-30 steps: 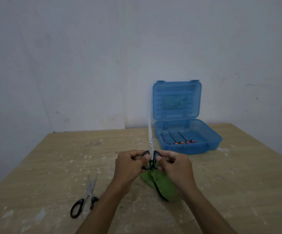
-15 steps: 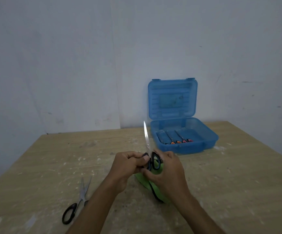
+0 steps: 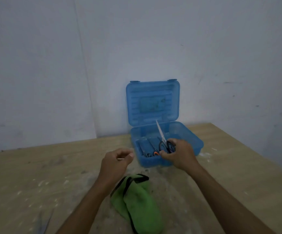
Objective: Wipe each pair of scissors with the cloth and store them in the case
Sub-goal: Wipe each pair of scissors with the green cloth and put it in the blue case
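My right hand point(image 3: 180, 153) grips black-handled scissors point(image 3: 164, 142) by the handles, over the open blue case point(image 3: 194, 142), blades pointing up and away. Several orange-handled scissors point(image 3: 149, 152) lie inside the case's tray. My left hand point(image 3: 115, 162) hovers just left of the case with its fingers loosely curled, holding nothing. The green cloth point(image 3: 137, 201) with black trim lies crumpled on the wooden table point(image 3: 35, 174) between my forearms. The blades of another pair of scissors point(image 3: 43, 222) show blurred at the lower left edge, its handles out of view.
The case's lid point(image 3: 153, 102) stands upright against the pale wall at the table's back edge. White flecks and smears mark the table top. The table's right edge runs diagonally past the case.
My right hand has carried the black-handled scissors from above the cloth forward to the case. My left hand has let go of them. The cloth now lies free on the table.
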